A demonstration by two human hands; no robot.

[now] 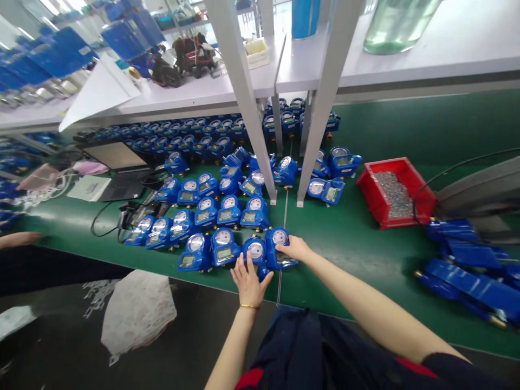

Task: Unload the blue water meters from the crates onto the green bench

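Several blue water meters with round dials (pixel 225 211) stand in rows on a green bench (pixel 365 254). My left hand (pixel 247 281), with a thin gold bracelet at the wrist, lies with fingers stretched over a meter in the front row (pixel 255 251). My right hand (pixel 294 249) rests on the rightmost front-row meter (pixel 279 244), fingers curled round its lower right side.
A red bin of small metal parts (pixel 392 190) sits to the right, with blue meter bodies (pixel 467 271) lying near it. White shelf posts (pixel 260 141) stand among the meters. A laptop (pixel 119 162) and cables lie left. Another person's hand (pixel 20 238) reaches in at far left.
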